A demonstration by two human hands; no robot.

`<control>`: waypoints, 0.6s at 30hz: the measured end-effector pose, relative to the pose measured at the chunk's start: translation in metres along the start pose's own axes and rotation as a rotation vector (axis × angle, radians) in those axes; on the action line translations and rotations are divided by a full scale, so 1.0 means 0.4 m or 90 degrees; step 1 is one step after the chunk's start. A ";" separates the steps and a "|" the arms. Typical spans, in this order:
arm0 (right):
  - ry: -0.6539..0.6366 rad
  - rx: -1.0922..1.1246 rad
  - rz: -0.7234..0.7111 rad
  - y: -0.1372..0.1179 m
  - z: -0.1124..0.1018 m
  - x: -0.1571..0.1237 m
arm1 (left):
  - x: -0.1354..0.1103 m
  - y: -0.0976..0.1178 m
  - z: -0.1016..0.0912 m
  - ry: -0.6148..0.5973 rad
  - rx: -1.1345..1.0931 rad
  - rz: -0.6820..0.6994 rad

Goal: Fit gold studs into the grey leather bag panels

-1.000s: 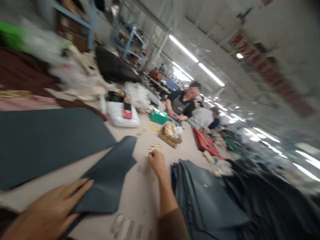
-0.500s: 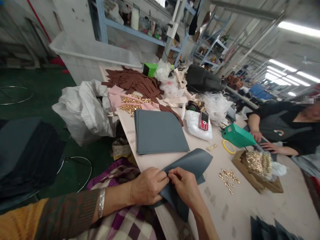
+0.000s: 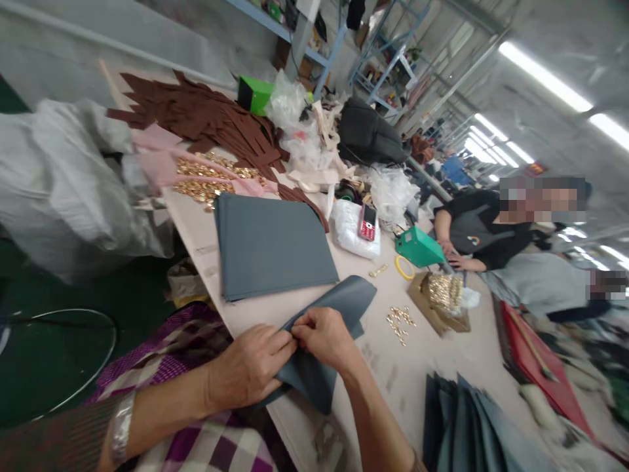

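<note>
Both my hands pinch the near edge of a folded grey leather piece point(image 3: 339, 301) that lies at the front edge of the table point(image 3: 442, 367). My left hand point(image 3: 248, 367) is closed on the fold from the left. My right hand point(image 3: 327, 337) is closed on it from the right, fingertips meeting the left ones. A small scatter of gold metal fittings point(image 3: 400, 322) lies on the table just right of the piece. A flat stack of grey leather sheets point(image 3: 270, 246) lies behind my hands.
Brown strips point(image 3: 206, 121), pink pieces with gold fittings point(image 3: 206, 177), plastic bags, a red phone point(image 3: 367, 223), a green box point(image 3: 417, 248) and a bag of gold fittings on cardboard point(image 3: 442, 295) crowd the table. More grey pieces point(image 3: 466, 419) lie at the right. Two people sit across.
A second ago my right hand reached to the gold fittings and my left lay flat on the grey piece. Both hands have since come together, pinching its fold. The view has swung.
</note>
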State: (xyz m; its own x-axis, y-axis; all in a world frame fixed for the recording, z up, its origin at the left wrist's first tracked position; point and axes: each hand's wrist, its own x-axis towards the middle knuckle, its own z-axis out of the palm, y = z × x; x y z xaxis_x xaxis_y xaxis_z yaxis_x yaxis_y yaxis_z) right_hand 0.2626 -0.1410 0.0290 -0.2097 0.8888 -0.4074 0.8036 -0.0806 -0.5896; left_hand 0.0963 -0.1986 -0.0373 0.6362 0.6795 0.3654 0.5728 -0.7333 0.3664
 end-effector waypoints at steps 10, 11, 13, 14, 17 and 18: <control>-0.136 0.013 0.135 -0.015 -0.034 0.063 | -0.004 -0.010 0.015 0.055 0.020 0.031; -0.132 0.012 0.131 -0.015 -0.033 0.062 | -0.002 -0.008 0.010 0.057 0.021 0.031; -0.104 0.006 0.107 -0.011 -0.027 0.057 | -0.001 -0.007 0.007 0.070 0.018 0.023; -0.078 0.001 0.089 -0.008 -0.024 0.051 | -0.001 -0.007 0.008 0.078 0.017 0.014; 0.037 -0.015 0.043 0.001 -0.016 0.010 | -0.001 -0.011 0.013 0.090 0.004 -0.029; 0.104 -0.011 0.012 0.002 -0.017 -0.014 | 0.000 -0.012 0.011 0.083 -0.005 -0.046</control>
State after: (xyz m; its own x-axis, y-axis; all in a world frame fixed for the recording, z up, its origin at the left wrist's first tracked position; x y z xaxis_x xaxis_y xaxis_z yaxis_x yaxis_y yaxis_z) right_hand 0.2683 -0.1431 0.0355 -0.1030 0.9488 -0.2986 0.8159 -0.0911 -0.5709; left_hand 0.0960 -0.1954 -0.0429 0.5203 0.7286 0.4456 0.6102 -0.6822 0.4029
